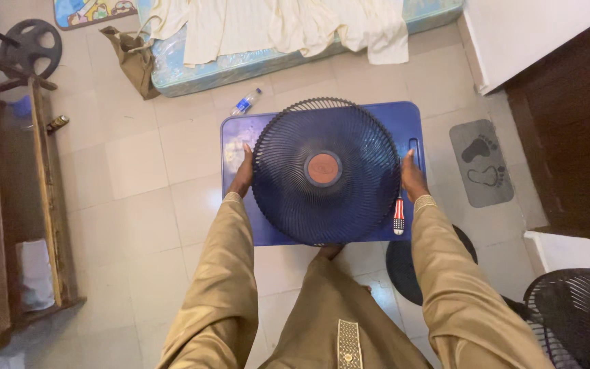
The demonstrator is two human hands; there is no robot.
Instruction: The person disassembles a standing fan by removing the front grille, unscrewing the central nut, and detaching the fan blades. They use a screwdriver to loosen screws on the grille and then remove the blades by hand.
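A round dark blue fan grille (325, 171) with a brown centre cap is held flat over a blue low table (404, 117). My left hand (242, 174) grips the grille's left rim. My right hand (412, 178) grips its right rim. A screwdriver (399, 217) with a red, white and blue handle lies on the table just under my right wrist. Both arms wear tan sleeves, and a bare foot shows below the table's near edge.
A mattress (254, 61) with a cream sheet lies at the top, a plastic bottle (246, 102) beside it. A grey footprint mat (481, 162) is right of the table. A black fan base (404, 266) and another black grille (578, 314) sit at lower right. A wooden bench (46, 198) runs along the left.
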